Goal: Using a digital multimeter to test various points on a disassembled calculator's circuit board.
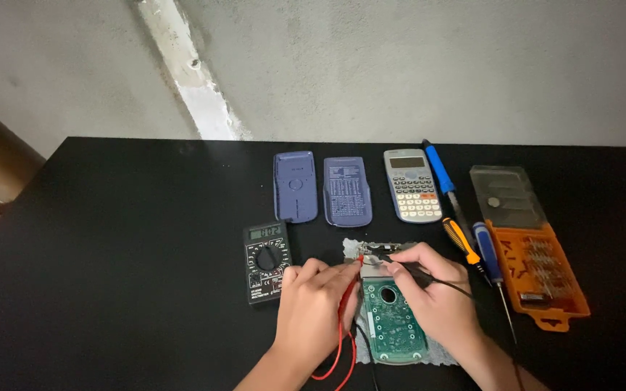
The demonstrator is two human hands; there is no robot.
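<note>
An opened calculator with a bare green circuit board point(394, 324) lies on a grey cloth point(440, 355) near the table's front edge. My left hand point(314, 304) grips a red multimeter probe point(351, 279), its tip touching the top of the board. The black probe point(403, 266) is in my right hand point(435, 293), its tip close beside the red one. Red and black leads point(342, 358) trail toward me. The black multimeter point(266, 262) sits just left of my left hand, its display lit.
On the black table point(110, 253), two blue calculator covers point(295, 186) point(347, 191) and a whole grey calculator point(412, 185) lie behind the board. To the right are a blue soldering iron point(440, 170), two screwdrivers point(465, 246) point(488, 253) and an open orange bit case point(541, 268). A grey wall stands behind.
</note>
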